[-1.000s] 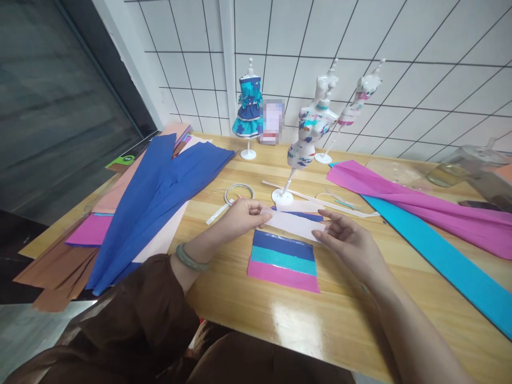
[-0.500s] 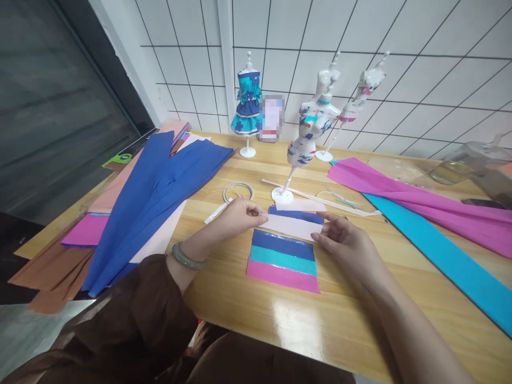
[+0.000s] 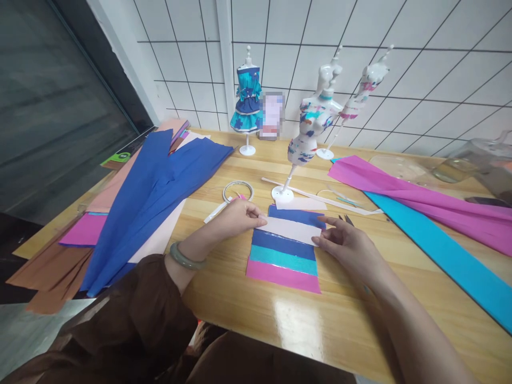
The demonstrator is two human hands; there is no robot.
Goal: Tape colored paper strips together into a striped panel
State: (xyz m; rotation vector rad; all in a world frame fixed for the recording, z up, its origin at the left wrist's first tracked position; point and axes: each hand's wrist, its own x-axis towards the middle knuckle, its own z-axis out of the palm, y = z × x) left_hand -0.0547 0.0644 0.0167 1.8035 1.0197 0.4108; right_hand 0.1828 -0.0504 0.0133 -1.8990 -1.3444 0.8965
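My left hand [image 3: 240, 217] pinches the left end of a pale pink crepe paper strip [image 3: 290, 230], and my right hand [image 3: 350, 242] has thumb and fingers on its right end. The strip is stretched flat between them. Its lower edge lies along the top of a striped panel, made of a dark blue band [image 3: 284, 245], a teal band [image 3: 282, 258] and a magenta band [image 3: 282, 275]. Glossy lines run along the joins. Behind the strip lies a blue paper piece [image 3: 296, 214], partly covered. Dark pointed tips, perhaps scissors [image 3: 349, 220], show behind my right hand.
A splotched mannequin [image 3: 304, 138] stands just behind the papers, another [image 3: 362, 98] farther back. A third wears a blue dress [image 3: 246, 106]. A tape roll [image 3: 225, 193] lies left of centre. Blue crepe paper [image 3: 160, 186] covers the left; magenta [image 3: 400, 192] and turquoise sheets [image 3: 432, 250] lie right.
The pale pink strip has come down toward me, and its lower edge now meets the dark blue band. Both hands keep their hold on its ends.
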